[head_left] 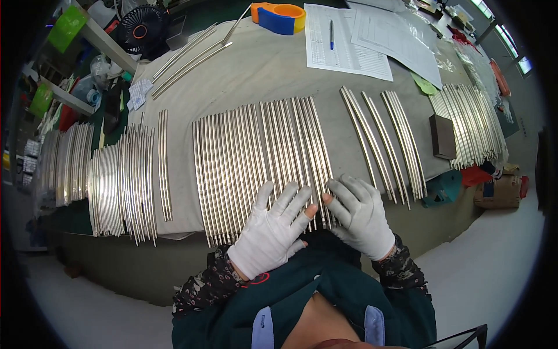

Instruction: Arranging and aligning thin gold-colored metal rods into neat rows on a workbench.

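A wide row of thin shiny metal rods point(256, 151) lies side by side on a grey cloth-covered table point(261, 70). My left hand point(273, 230), in a white glove with a cut-off fingertip, lies flat with spread fingers on the near ends of these rods. My right hand point(360, 215), also gloved, rests on the right end of the same row, fingers curled over the outermost rods. Neither hand has lifted a rod off the table.
More rod bundles lie at the left point(122, 180), the right point(401, 139) and the far right point(471, 122). A dark block point(443, 136), papers with a pen point(343, 41), an orange-blue tape dispenser point(279, 17) and a black fan point(142, 29) are farther back.
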{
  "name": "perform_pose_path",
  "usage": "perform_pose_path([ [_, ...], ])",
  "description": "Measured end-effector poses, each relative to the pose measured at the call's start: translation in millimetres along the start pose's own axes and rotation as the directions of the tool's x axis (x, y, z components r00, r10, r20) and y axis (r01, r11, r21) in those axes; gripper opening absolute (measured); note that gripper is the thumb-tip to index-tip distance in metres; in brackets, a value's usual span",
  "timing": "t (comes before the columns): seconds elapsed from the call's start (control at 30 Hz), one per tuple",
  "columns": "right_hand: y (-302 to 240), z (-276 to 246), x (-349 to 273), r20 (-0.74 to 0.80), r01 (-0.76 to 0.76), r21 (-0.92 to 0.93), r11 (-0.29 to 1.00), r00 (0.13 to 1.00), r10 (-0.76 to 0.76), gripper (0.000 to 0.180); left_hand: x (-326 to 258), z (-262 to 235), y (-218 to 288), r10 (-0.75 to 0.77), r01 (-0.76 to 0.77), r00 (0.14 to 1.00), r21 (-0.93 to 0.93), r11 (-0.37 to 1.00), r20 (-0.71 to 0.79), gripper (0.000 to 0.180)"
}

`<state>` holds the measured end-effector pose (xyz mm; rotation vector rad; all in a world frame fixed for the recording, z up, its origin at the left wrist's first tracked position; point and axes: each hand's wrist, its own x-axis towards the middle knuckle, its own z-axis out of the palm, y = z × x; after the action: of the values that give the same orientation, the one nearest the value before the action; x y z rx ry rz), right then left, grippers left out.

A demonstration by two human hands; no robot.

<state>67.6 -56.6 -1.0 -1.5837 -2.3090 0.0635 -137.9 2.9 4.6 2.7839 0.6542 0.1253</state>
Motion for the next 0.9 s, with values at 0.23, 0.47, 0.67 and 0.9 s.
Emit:
perform_pose_path([
  [0.23, 7, 21, -6, -0.173, 0.1, -0.187, 0.977, 0.976, -0.133, 0.03, 5, 1, 3, 0.002, -0.003, 1.0, -0.004, 1.0, -0.026, 0.081],
  [0.47, 11, 32, -10, -0.287, 0.148, -0.193, 0.97, 0.937, -0.2, 0.031, 4, -1, 4, 0.021, -0.028, 0.997, -0.108, 0.994, -0.068, 0.076],
  [0.67, 10, 30, -10, -0.28, 0.132, -0.165, 0.977, 0.944, -0.175, 0.035, 9, -5, 4, 0.021, -0.09, 0.96, -0.236, 0.968, -0.279, 0.062],
  [0.9, 5, 21, -10, -0.321, 0.108, -0.098, 0.989, 0.938, -0.134, 0.029, 9, -1, 16, -0.503, 0.169, 0.86, -0.978, 0.12, 0.086, 0.033],
])
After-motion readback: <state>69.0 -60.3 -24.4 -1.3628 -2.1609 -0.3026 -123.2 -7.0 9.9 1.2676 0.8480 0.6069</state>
